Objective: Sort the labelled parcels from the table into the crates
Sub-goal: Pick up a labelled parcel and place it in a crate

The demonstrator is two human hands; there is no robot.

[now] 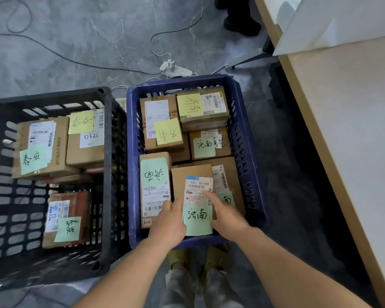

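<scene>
A worker lowers a small cardboard parcel (pixel 192 187) into the near end of the blue crate (pixel 247 138), left hand (pixel 168 221) and right hand (pixel 226 215) pressed against its opposite sides, the right forefinger lying across the shipping label. The box looks stiff, light and dry, best held by its side edges as here. Its long axis runs away from the worker, the green note (pixel 197 220) at the near end. A black crate (pixel 108 174) sits alongside; the desk (pixel 351 130) appears bare.
</scene>
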